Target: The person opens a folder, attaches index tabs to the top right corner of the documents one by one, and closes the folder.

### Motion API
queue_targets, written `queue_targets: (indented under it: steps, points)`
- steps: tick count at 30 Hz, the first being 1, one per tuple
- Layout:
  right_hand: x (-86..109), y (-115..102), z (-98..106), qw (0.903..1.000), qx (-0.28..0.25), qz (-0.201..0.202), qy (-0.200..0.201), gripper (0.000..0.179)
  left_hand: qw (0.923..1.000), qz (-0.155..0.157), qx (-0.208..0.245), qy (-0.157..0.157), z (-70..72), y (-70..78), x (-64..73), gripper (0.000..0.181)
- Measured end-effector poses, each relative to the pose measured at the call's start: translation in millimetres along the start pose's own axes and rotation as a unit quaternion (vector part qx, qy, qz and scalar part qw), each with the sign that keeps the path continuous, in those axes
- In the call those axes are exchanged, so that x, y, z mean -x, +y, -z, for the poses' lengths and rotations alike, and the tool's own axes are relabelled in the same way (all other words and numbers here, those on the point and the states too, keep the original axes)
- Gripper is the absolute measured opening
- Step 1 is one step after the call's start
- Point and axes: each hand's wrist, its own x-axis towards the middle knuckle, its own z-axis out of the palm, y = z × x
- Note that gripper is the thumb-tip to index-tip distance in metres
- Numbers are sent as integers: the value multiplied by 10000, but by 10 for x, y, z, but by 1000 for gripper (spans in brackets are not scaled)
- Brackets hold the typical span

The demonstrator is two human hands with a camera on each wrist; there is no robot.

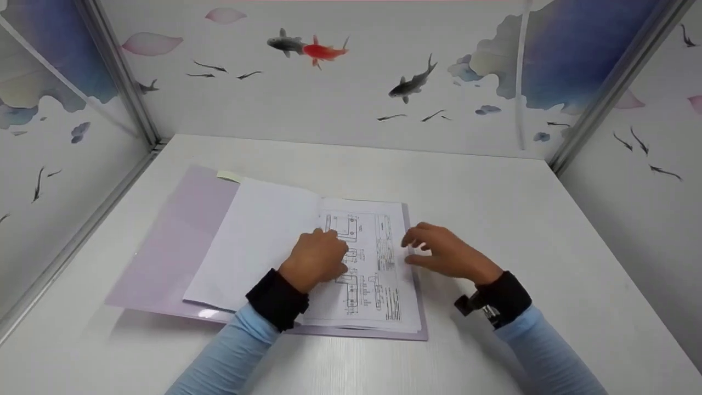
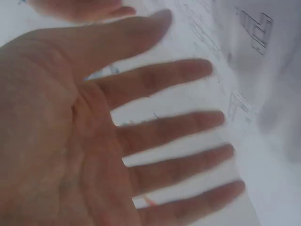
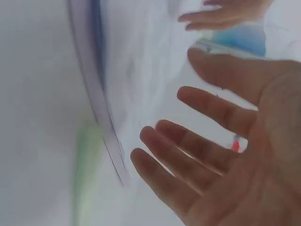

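A pale purple folder (image 1: 164, 247) lies opened on the table. A blank white sheet (image 1: 263, 230) is turned to its left side, and a printed technical drawing (image 1: 367, 307) lies on its right side. My left hand (image 1: 315, 258) is over the drawing near the fold; the left wrist view shows its fingers spread and straight with nothing in them. Whether they touch the paper cannot be told. At the folder's right edge is my right hand (image 1: 452, 252), fingers slightly bent and holding nothing, as the right wrist view also shows.
The white table (image 1: 493, 192) is bounded by a back wall (image 1: 351, 104) painted with fish and by side panels. Metal posts (image 1: 614, 88) stand at the corners. A yellowish tab (image 1: 228, 176) shows at the top of the blank sheet.
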Motion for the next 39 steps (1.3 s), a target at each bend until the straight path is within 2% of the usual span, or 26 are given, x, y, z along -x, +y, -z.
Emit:
queue_targets:
  steps: [2, 5, 9, 15, 18, 21, 24, 30, 34, 39]
  points:
    - [53, 93, 113, 9995, 84, -273, 154, 18, 9994, -342, 98, -17, -14, 51, 8, 26]
    - [124, 252, 208, 9972, 135, -719, 156, 19, 9967, -790, 166, -9, -50, 128, 17, 26]
    - [128, 409, 161, 9937, -6, -1114, 95, 25, 9926, -1211, 85, 62, -127, 216, 14, 23]
    - [49, 530, -23, 9897, -193, -1408, 169, 38, 9911, -1316, -96, 180, -185, 272, -14, 33]
    - [32, 543, -51, 9869, -331, -1554, 286, 38, 9902, -1352, -165, 293, -183, 320, -24, 35]
    - [21, 564, -44, 9842, -488, -1677, 295, 37, 9888, -1462, -153, 250, -175, 424, -40, 37]
    - [34, 597, -28, 9832, -693, -1673, 231, 33, 9856, -1675, -175, 156, -186, 565, -81, 40]
    - [86, 669, 17, 9913, -813, -1032, -78, 5, 9741, -2234, -272, 243, -257, 844, -273, 38]
    - [89, 680, 38, 9913, -917, -928, -181, 21, 9714, -2330, -360, 268, -307, 966, -386, 33]
    - [83, 681, 97, 9843, -1420, -1043, -104, 26, 9759, -2152, -341, 133, -326, 1026, -453, 36]
